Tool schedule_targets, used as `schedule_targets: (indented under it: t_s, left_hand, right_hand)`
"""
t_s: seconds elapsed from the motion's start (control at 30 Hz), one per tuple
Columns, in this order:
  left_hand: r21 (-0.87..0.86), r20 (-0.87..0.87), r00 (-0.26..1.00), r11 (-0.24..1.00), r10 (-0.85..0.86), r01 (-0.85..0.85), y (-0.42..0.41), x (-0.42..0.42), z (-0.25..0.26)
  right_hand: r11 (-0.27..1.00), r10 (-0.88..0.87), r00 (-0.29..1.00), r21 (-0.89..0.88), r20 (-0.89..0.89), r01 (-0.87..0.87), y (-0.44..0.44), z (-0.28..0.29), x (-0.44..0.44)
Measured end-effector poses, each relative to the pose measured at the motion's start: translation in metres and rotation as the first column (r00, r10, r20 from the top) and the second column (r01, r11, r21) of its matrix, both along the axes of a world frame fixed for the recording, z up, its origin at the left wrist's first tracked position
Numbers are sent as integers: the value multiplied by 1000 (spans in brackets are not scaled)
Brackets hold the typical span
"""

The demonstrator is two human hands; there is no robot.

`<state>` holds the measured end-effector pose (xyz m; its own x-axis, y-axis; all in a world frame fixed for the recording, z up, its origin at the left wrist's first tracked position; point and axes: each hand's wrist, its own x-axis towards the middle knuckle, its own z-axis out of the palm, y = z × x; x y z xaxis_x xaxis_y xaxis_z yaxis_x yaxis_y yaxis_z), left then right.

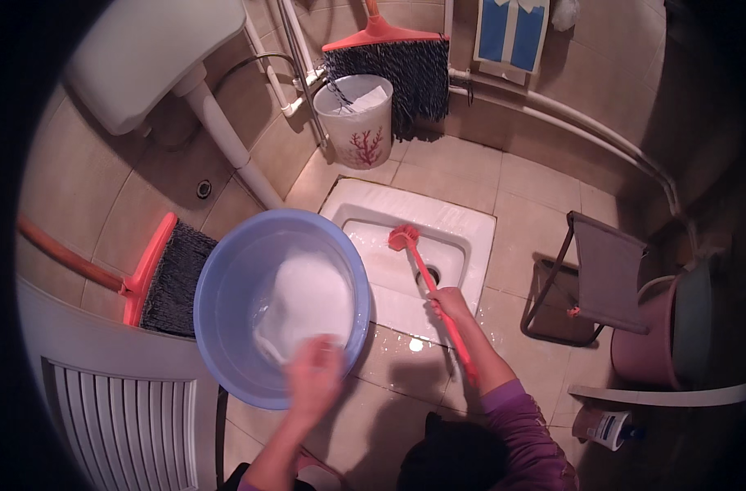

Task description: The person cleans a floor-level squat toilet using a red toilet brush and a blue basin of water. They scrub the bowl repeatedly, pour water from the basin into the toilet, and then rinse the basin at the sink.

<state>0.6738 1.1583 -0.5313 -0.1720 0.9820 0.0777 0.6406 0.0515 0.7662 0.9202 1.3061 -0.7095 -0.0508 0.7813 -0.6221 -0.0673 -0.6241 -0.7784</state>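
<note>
My right hand point(449, 304) grips the handle of a red toilet brush point(423, 264), whose round head rests in the basin of a white squat toilet point(403, 307) set in the floor. My left hand point(318, 368), blurred, is over the near rim of a large blue plastic basin point(226, 362). Inside the basin a white mass point(305, 294), foam or cloth, lies in water close to my left fingers. Whether that hand touches anything cannot be told. The blue basin overlaps the left edge of the squat toilet.
Brooms with red heads point(158, 270) stand at left and behind a white bin point(357, 147). A folding stool point(612, 270) and a pink bucket point(643, 337) are at right, a fallen container point(603, 426) near them. A louvred door point(121, 423) stands lower left. Floor tiles point(397, 362) look wet.
</note>
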Motion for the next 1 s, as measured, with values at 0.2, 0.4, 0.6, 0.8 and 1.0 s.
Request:
schedule_targets:
  t_s: [0.2,0.4,0.6,0.8,1.0]
  left_hand:
    - [-427,895,182,660,408,618,45,135,-91]
    - [-432,849,120,545,514,719,24,150,-90]
    - [-679,723,487,372,490,633,1,121,-23]
    - [-576,754,323,340,572,744,49,109,-38]
    - [-642,742,426,364,518,675,44,99,-12]
  right_hand:
    - [999,-37,999,23,3,37,4,-5,-34]
    - [948,-304,646,-288,-700,135,19,-58,7]
    - [869,-491,514,-355,-703,345,-14,-29,11]
    - [862,-507,672,-296,-540,412,20,-20,8]
    - [892,-445,735,-178,-512,416,18,-6,-12]
